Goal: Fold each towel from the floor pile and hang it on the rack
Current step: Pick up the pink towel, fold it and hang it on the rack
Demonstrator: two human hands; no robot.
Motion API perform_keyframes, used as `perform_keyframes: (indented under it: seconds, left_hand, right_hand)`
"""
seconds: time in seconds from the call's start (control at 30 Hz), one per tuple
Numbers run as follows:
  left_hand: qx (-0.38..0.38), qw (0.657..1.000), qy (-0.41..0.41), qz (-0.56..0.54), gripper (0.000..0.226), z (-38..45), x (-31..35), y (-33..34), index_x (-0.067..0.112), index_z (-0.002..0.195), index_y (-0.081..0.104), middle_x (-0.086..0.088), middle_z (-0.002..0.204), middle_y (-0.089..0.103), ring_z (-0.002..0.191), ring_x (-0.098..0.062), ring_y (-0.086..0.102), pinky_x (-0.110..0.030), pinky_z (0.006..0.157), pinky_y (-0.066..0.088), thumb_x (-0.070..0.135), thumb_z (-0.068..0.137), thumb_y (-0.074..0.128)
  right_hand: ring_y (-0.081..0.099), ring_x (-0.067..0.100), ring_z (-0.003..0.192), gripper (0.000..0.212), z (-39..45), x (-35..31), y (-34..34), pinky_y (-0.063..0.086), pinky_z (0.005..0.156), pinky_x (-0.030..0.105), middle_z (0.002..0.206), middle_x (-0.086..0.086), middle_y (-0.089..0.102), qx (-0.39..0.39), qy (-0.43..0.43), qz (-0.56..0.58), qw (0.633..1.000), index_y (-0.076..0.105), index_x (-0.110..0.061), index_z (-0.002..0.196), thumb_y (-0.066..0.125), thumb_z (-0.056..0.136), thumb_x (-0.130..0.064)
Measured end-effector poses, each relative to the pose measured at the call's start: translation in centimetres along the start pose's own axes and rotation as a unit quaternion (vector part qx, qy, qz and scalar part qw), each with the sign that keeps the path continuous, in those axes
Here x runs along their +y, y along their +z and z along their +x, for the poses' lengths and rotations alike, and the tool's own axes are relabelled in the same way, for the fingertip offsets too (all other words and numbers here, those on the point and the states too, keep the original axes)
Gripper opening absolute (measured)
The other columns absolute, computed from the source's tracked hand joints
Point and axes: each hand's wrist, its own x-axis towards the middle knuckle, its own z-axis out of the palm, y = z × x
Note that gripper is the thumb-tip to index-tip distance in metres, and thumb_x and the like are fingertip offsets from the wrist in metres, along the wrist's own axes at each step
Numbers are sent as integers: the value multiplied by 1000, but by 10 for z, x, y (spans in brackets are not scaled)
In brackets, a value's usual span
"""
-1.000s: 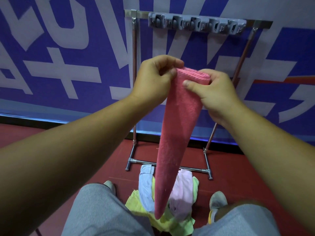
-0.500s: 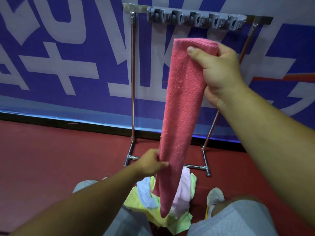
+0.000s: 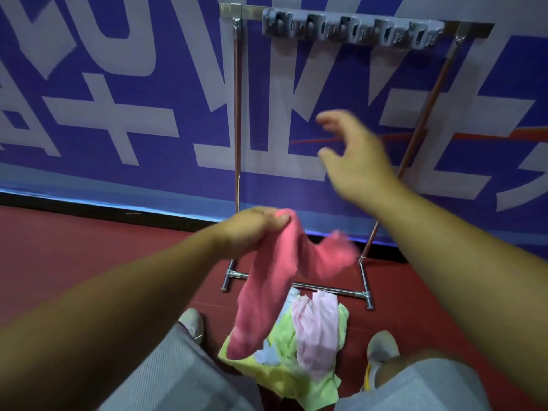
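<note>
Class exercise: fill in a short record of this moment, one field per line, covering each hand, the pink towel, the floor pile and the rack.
left hand: grips the pink towel near its middle
right hand: raised, fingers spread, holds nothing
pink towel: droops in two blurred ends, not on the rack
floor pile: yellow-green, pale pink and light blue towels between the shoes
rack: bare bar, grey clip strip on top

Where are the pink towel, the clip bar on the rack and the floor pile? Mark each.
pink towel (image 3: 272, 280): head view, middle of the hanging cloth.
clip bar (image 3: 353, 29): head view, centre of the grey clips.
floor pile (image 3: 284, 369): head view, yellow-green towel.
</note>
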Motion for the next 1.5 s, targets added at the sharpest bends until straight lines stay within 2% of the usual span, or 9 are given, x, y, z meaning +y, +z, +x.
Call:
perform_keyframes:
  seconds: [0.17,0.5,0.6,0.73,0.87,1.0,1.1,1.3,1.5]
  left_hand:
    - [-41,995,-36,78,23,19,80,-20,11,104,65,-15,107,67,101,-30,61,-48,100,45,22,101,45]
    - [-59,965,-83,242,28,30,218,-95,6,102,67,-9,93,76,87,-24,71,-41,83,53,15,100,40]
    - [-30,969,-60,240,25,37,242,-115,7,95,67,-6,85,75,80,-21,71,-38,78,54,14,101,44]
    - [4,975,-1,221,23,55,264,-140,6,90,69,-9,84,72,85,-26,66,-42,86,52,13,100,49]
    - [1,981,7,192,13,80,277,-160,5,85,66,-7,76,70,72,-21,65,-30,68,53,10,83,54]
    - [50,985,40,158,20,111,287,-181,3,92,66,-10,84,70,77,-23,66,-34,74,52,12,93,49]
    - [71,972,51,220,21,132,292,-199,6,98,66,-9,88,69,84,-23,65,-39,80,54,19,101,49]
    - [132,966,93,202,24,173,291,-227,13,92,72,-6,91,67,89,-20,62,-45,91,53,32,98,58]
    - [258,935,173,171,30,221,310,-222,17,89,76,-9,85,69,76,-18,58,-39,74,55,44,89,65]
  right_hand:
    - [61,12,112,29,-8,9,47,47,103,32,117,-4,66,-85,128,132,979,63,-19,123,50,98,-12]
    - [61,1,75,27,94,-16,60,45,78,23,78,-10,68,-203,159,293,921,71,-18,88,50,101,-30]
    - [53,15,70,21,129,-24,62,42,73,34,72,0,58,-239,169,340,894,61,-20,78,58,94,-33]
    - [54,17,66,15,173,-31,67,44,65,33,72,6,59,-244,170,397,868,62,-8,94,58,96,-23]
    - [59,27,85,38,215,-33,71,48,80,40,94,19,63,-297,158,419,843,64,2,110,61,84,-25]
    - [60,23,73,4,253,-33,80,49,70,35,80,13,64,-252,134,366,886,64,-9,86,62,89,-8]
    - [58,17,64,19,282,-25,85,48,61,30,71,5,62,-164,132,336,918,60,-15,74,65,84,0]
    - [61,16,74,29,325,-3,83,52,68,33,88,1,66,-92,67,238,965,67,-25,88,64,81,3]
    - [49,14,62,10,353,1,80,41,56,22,72,-4,57,-2,-81,-8,997,53,-27,90,61,91,-21]
